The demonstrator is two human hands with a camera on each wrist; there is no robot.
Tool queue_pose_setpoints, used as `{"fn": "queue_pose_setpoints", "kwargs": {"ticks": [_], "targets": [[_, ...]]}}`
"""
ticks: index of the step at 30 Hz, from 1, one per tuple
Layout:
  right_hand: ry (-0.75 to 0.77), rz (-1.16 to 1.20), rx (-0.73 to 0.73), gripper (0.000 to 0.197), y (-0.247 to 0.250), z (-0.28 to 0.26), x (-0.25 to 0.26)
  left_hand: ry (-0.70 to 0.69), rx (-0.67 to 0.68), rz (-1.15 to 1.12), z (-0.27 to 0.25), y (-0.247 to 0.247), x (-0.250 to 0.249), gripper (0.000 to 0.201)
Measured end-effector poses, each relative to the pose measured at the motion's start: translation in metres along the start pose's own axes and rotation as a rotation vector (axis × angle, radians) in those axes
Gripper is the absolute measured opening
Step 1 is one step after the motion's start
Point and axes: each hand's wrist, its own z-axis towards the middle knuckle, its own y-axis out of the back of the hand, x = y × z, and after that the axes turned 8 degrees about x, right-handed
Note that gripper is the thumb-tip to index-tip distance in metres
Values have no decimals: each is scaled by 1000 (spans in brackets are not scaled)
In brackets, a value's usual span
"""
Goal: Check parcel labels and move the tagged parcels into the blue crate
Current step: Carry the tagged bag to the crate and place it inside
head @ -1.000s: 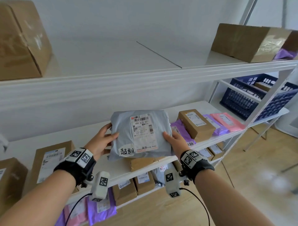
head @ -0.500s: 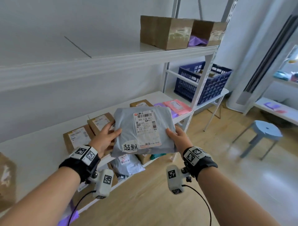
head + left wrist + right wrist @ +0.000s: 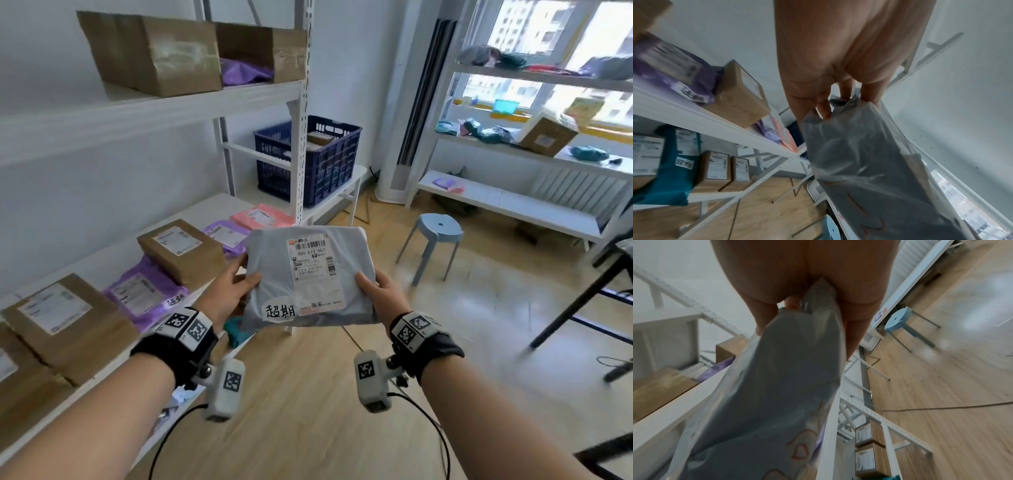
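- Grey parcel (image 3: 310, 275), tag (image 3: 279, 311) showing, is being gripped at both edges by left hand (image 3: 228, 291) and right hand (image 3: 380, 297), beside the shelf (image 3: 212, 209).
- Probably best kept level while being carried to the crate (image 3: 317, 164).

My arms are bare. Each wrist wears a black band (image 3: 174, 346) topped with white blocks printed in black square codes, and a white camera pod (image 3: 371, 383) with a black cable hangs beneath.

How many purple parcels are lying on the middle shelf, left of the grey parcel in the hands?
2: one purple parcel between the two brown boxes, and another purple parcel beside the pink parcel. More may be hidden behind the boxes.
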Motion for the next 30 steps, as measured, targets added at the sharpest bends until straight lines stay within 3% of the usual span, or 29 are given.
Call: {"fn": "queue_pose_setpoints", "kwargs": {"ticks": [5,10,18,22,30], "targets": [[-20,35,-100,36,40,10,-4,0,107,14,44,-40,-13,56],[-14,80,-165,25,71,39,-3,-6,180,24,103,-66,-11,62],[17,21,-262,21,107,130,25,-62,259,22,211,-87,-43,63],[7,81,-290,31,121,166,30,-43,326,34,262,-92,-59,61],[28,109,-322,30,165,227,32,-12,331,50,339,-123,-63,64]]}}
